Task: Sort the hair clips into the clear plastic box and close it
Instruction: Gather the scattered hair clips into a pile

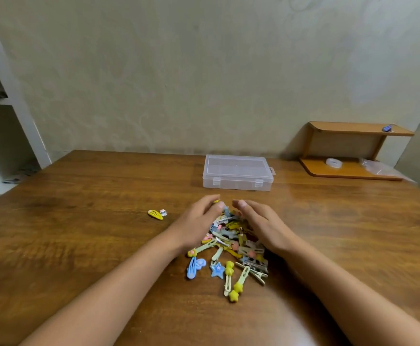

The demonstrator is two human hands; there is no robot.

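A heap of colourful hair clips (231, 243) lies on the wooden table (79, 221) in front of me. My left hand (196, 221) and my right hand (264, 224) flank the far half of the heap, palms facing each other, fingers fairly straight and touching the clips. Nearer me lie a blue star clip (217, 270), a blue snap clip (193, 267) and yellow star clips (236, 288). One yellow clip (156, 214) sits apart to the left. The clear plastic box (237, 172) stands behind the heap with its lid down.
A small wooden shelf (348, 146) stands at the table's back right, with a roll of tape (334, 163) and a plastic bag (381, 167) on its base. A white shelving unit (9, 116) is at the left. A wall runs behind the table.
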